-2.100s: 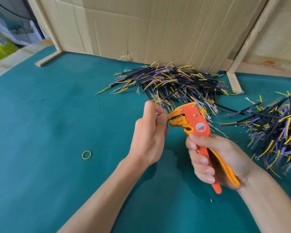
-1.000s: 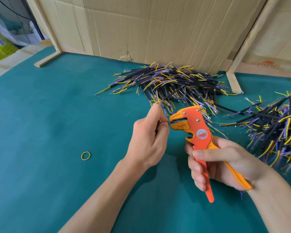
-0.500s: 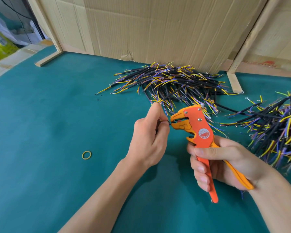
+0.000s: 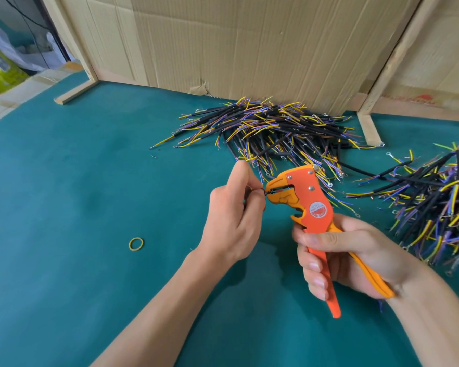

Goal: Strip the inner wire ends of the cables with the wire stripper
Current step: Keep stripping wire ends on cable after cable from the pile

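Since the earlier frames we have eased the wire stripper (image 4: 306,201) lower and let its handles spread again. Our right hand (image 4: 342,255) wraps them; our left hand (image 4: 233,213) pinches a cable (image 4: 260,191), mostly hidden, its end at the stripper's open mouth. We judge a wire end is being fed; next we seat it, then squeeze. Cable piles (image 4: 270,131) lie beyond on the green table (image 4: 64,207).
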